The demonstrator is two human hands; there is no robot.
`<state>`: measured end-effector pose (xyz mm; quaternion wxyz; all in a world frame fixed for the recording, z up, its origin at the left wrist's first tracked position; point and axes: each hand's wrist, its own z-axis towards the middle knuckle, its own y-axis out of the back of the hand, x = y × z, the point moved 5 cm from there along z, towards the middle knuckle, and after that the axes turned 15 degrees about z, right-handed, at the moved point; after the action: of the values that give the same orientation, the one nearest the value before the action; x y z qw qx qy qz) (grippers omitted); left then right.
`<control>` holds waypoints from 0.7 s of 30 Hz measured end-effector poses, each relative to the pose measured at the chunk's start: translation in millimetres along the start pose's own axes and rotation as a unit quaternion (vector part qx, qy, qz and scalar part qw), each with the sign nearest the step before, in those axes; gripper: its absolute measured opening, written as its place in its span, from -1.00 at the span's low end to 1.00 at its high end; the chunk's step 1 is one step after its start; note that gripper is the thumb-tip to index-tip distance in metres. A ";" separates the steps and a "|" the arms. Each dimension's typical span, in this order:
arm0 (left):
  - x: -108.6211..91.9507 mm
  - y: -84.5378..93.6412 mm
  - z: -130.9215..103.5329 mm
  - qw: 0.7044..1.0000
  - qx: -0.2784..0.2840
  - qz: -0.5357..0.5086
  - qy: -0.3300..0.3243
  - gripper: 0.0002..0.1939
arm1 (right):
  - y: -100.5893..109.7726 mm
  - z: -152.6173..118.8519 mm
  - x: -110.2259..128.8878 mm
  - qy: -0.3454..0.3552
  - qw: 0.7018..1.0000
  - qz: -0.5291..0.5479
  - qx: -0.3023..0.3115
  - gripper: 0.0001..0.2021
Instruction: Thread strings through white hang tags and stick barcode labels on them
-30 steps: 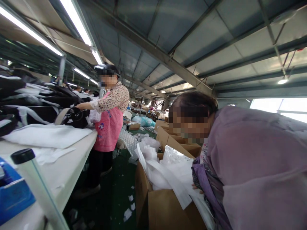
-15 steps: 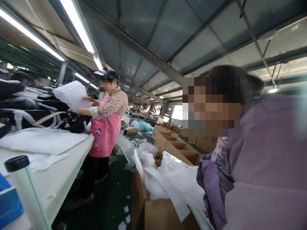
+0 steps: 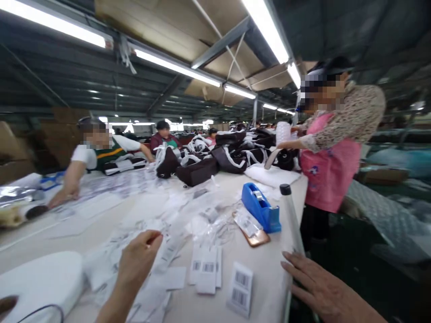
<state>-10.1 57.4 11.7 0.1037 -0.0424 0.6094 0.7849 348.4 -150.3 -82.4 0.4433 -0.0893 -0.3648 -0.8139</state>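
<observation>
White labels (image 3: 208, 268), left hand (image 3: 139, 253) newly visible.

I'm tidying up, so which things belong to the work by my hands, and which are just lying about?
Probably the job's:
- white paper barcode labels, near your left hand
- blue plastic tape dispenser, untouched

Probably lying about:
- flat copper-coloured object under a clear plastic packet
- smooth white rounded object, lower left

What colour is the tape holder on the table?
The tape holder is bright blue; it shows best in the head view.
</observation>
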 end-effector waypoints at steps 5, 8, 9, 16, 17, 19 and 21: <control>-8.7 -29.9 -0.6 0.996 0.055 0.064 -0.041 -0.77 | -42.7 7.4 -35.8 0.025 0.986 -0.110 -0.123 -0.46; -7.8 -43.4 -5.8 0.991 0.076 0.099 -0.046 -0.69 | -56.5 1.1 -49.6 0.026 0.970 -0.152 -0.186 -0.41; -6.4 -47.0 -7.3 0.989 0.085 0.107 -0.046 -0.65 | -58.9 -0.4 -53.6 0.026 0.971 -0.146 -0.186 -0.41; -5.4 -61.2 -11.4 0.984 0.112 0.127 -0.048 -0.65 | -66.6 5.3 -55.1 0.009 0.957 -0.253 -0.144 -0.55; -5.4 -62.0 -11.0 0.985 0.112 0.123 -0.047 -0.65 | -69.2 8.0 -52.9 -0.003 0.953 -0.271 -0.133 -0.55; -4.3 -62.8 -10.0 0.987 0.110 0.112 -0.040 -0.63 | -74.1 13.6 -47.5 -0.019 0.951 -0.289 -0.110 -0.54; -2.2 -62.7 -8.8 0.989 0.103 0.099 -0.034 -0.62 | -76.2 17.9 -41.9 -0.015 0.947 -0.305 -0.098 -0.52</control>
<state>5.0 63.4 -49.5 0.0502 0.0560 0.6839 0.7256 310.0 -84.8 -128.4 0.1572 -0.0291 -0.3002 -0.9404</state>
